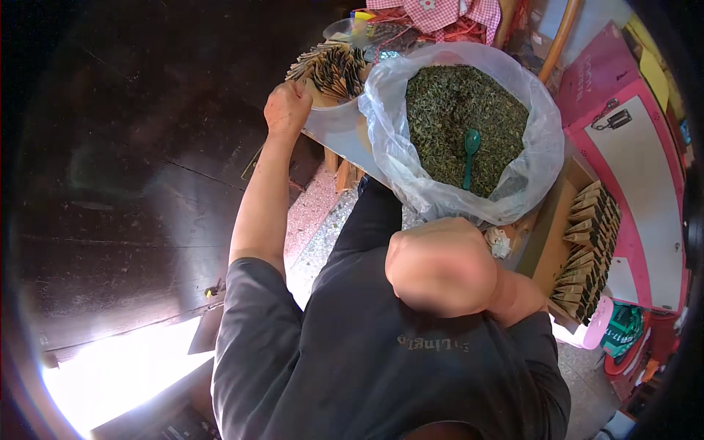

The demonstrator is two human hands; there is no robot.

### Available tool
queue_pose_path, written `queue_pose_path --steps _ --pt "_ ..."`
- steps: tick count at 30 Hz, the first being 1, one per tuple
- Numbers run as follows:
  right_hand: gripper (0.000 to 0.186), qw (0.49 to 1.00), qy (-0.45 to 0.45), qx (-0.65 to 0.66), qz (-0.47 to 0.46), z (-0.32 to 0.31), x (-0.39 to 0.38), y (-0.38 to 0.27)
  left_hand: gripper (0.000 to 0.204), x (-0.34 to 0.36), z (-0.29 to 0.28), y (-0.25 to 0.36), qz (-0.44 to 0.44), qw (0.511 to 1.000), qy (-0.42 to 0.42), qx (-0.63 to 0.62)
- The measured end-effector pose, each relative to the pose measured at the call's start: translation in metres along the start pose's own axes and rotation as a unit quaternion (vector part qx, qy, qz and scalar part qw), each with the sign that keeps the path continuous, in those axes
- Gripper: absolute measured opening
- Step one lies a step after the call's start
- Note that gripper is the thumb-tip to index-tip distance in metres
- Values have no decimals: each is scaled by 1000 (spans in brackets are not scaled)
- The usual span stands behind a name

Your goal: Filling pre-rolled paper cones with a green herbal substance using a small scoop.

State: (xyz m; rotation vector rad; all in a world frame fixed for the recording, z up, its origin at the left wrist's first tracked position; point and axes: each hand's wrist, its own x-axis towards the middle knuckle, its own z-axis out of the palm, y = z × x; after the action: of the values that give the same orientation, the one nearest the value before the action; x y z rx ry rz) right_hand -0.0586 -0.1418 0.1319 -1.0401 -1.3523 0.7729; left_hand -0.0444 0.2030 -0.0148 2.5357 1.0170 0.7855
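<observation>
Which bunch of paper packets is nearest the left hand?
The bunch in the bowl, left of the plastic bag; the other bunch sits in the cardboard box, right of the bag.

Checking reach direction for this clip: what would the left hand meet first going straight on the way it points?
The left hand would probably meet the near-left edge of the bunched brown paper packets; its fingertips may already touch them, as depth is unclear.

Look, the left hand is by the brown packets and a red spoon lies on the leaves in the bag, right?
Not quite: the spoon is green, not red, as the head view shows. It does lie on the leaves in the bag, and the left hand is by the brown packets.
</observation>
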Motion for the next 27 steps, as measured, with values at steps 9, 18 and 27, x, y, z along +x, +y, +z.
queue_pose_path --steps 9,18,27 --pt "19 999 0 -19 40 -3 -1 8 21 -6 -6 12 -2 999 -39 -27" --pt "13 998 18 -49 39 -2 -2 15 23 -9 -7 15 -39 999 -3 9" --pt "12 997 16 -67 45 -3 0 21 44 -12 -13 28 -23 994 -56 91"
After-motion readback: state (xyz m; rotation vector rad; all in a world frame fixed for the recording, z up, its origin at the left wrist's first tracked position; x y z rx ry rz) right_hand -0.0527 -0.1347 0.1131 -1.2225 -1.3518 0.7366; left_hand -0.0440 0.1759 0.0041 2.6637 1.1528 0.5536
